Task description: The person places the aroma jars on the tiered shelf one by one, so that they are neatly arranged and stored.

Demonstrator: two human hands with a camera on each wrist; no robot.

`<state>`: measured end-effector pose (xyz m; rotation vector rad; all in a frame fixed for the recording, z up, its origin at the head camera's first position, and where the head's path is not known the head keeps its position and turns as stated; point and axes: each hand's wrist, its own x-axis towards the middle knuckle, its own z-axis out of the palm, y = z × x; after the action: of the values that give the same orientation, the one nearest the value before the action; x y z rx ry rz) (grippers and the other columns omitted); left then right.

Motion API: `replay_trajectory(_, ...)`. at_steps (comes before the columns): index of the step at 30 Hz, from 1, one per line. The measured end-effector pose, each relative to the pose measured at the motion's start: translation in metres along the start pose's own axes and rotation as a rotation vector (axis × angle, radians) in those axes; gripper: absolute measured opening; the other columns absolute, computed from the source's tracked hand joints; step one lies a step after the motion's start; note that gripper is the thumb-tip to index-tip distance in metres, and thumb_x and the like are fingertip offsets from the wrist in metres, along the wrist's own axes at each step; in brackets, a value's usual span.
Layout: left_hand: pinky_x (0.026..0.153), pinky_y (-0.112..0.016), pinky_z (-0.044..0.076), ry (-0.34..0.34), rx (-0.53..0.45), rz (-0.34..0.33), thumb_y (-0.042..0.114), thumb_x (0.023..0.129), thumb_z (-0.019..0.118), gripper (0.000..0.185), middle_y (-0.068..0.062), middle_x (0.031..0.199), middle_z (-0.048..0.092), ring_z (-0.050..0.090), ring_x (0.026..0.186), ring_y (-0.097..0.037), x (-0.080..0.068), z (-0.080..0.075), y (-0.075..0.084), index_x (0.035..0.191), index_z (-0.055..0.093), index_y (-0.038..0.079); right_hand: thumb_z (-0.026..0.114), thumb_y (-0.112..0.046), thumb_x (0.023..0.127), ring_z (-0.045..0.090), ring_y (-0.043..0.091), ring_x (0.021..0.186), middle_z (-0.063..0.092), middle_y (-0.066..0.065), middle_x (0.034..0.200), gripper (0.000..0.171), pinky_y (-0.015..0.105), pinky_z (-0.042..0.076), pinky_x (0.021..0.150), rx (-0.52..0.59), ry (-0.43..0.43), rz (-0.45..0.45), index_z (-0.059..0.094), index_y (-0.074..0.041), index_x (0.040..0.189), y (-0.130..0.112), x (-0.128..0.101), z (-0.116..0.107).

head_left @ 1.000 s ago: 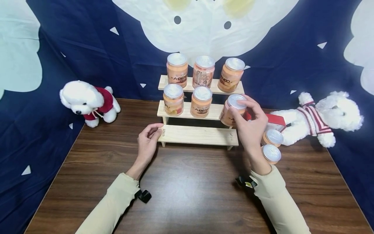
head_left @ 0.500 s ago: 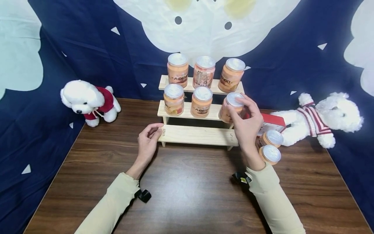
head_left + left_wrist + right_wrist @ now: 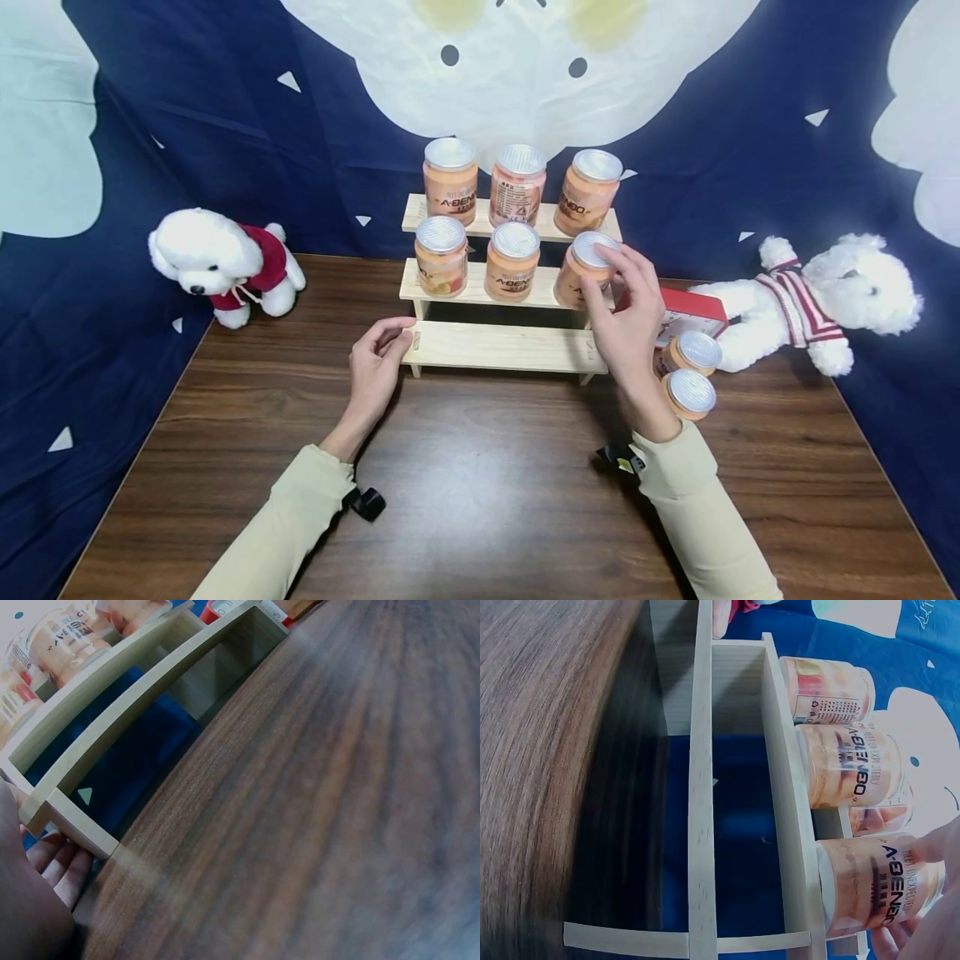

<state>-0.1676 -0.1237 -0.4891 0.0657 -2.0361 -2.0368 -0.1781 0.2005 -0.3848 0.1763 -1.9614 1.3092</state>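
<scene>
1. Right hand (image 3: 626,321) pinches the jar (image 3: 581,271) by its lid, at the middle shelf's (image 3: 480,292) right end.
2. Best to seat it flat before letting go.
3. Left hand (image 3: 378,367), fingers relaxed, touches the rack's (image 3: 502,346) left front corner: good bracing.

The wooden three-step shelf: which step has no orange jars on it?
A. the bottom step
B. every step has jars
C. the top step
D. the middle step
A. On the wooden three-step shelf, the bottom step is bare, while three orange jars with silver lids stand on the top step and three on the middle step.
</scene>
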Motion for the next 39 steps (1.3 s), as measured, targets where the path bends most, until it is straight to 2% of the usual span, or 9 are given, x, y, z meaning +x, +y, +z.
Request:
replay_trajectory(8,0.093,-0.016,0.058,0.0,0.002,0.003,-0.001,0.106,0.068,0.02,-0.022,0.12,0.079,0.073,0.103,-0.002,-0.001,0.001,0.001,0.123,0.077,-0.007,0.091,-0.012,0.094,0.066,0.024,0.127,0.072,0.016,0.141,0.042,0.02,0.052,0.099,-0.048,0.003,-0.03,0.08,-0.007,0.134,0.002,0.0,0.0)
replay_trajectory(13,0.093,-0.015,0.057,-0.004,0.007,0.0,0.0,0.106,0.068,0.02,-0.024,0.121,0.079,0.073,0.103,-0.002,-0.001,0.0,0.001,0.123,0.078,-0.007,0.093,-0.011,0.091,0.067,0.025,0.125,0.072,0.016,0.14,0.044,0.02,0.052,0.1,-0.056,-0.011,-0.029,0.081,-0.008,0.134,0.002,0.001,-0.001)
replay_trajectory(15,0.092,-0.015,0.057,-0.004,0.003,0.001,-0.001,0.106,0.067,0.02,-0.027,0.121,0.078,0.073,0.102,-0.002,-0.001,0.0,0.001,0.122,0.078,-0.007,0.093,-0.009,0.091,0.066,0.025,0.126,0.071,0.016,0.141,0.046,0.025,0.055,0.101,-0.064,-0.026,-0.029,0.08,-0.008,0.135,0.002,0.001,-0.003)
replay_trajectory(20,0.093,-0.015,0.057,-0.004,0.001,-0.003,-0.002,0.106,0.067,0.02,-0.028,0.123,0.077,0.073,0.102,-0.001,-0.001,0.0,0.001,0.123,0.077,-0.007,0.091,-0.006,0.091,0.064,0.023,0.13,0.07,0.016,0.144,0.05,0.049,0.059,0.104,-0.079,-0.048,-0.026,0.078,-0.009,0.139,0.003,0.0,-0.004)
replay_trajectory(21,0.092,-0.015,0.057,-0.004,0.001,-0.005,-0.002,0.106,0.067,0.02,-0.028,0.123,0.077,0.073,0.101,-0.001,-0.001,0.0,0.001,0.123,0.078,-0.006,0.091,-0.006,0.091,0.064,0.023,0.13,0.07,0.016,0.144,0.051,0.05,0.059,0.104,-0.08,-0.05,-0.027,0.078,-0.009,0.14,0.003,-0.001,-0.004)
replay_trajectory(23,0.092,-0.015,0.057,-0.005,0.004,-0.006,-0.002,0.106,0.068,0.02,-0.028,0.123,0.077,0.073,0.101,-0.001,-0.001,0.0,0.001,0.123,0.078,-0.006,0.09,-0.003,0.091,0.063,0.024,0.132,0.068,0.017,0.146,0.054,0.045,0.059,0.105,-0.068,-0.054,-0.028,0.076,-0.009,0.142,0.003,-0.001,-0.004)
replay_trajectory(27,0.092,-0.016,0.058,-0.002,0.003,-0.005,-0.004,0.105,0.068,0.02,-0.029,0.122,0.077,0.073,0.1,-0.001,0.0,-0.001,0.0,0.122,0.078,-0.006,0.09,0.001,0.089,0.061,0.026,0.136,0.065,0.02,0.151,0.06,0.027,0.055,0.102,-0.022,-0.052,-0.033,0.073,-0.007,0.145,0.002,-0.002,-0.003)
replay_trajectory(30,0.091,-0.016,0.058,-0.001,-0.001,-0.006,-0.003,0.105,0.068,0.02,-0.028,0.122,0.077,0.073,0.101,-0.001,0.0,-0.001,0.0,0.123,0.078,-0.006,0.092,-0.002,0.087,0.06,0.025,0.136,0.065,0.018,0.151,0.061,0.02,0.05,0.099,-0.014,-0.035,-0.037,0.074,-0.007,0.145,-0.002,-0.002,-0.003)
replay_trajectory(39,0.092,-0.015,0.057,-0.003,-0.004,-0.009,-0.001,0.106,0.067,0.02,-0.028,0.123,0.077,0.073,0.101,0.0,-0.001,0.0,0.002,0.123,0.078,-0.006,0.095,-0.013,0.087,0.058,0.02,0.135,0.068,0.013,0.145,0.064,0.031,0.045,0.103,-0.058,-0.016,-0.047,0.073,-0.011,0.146,-0.015,-0.003,-0.01)
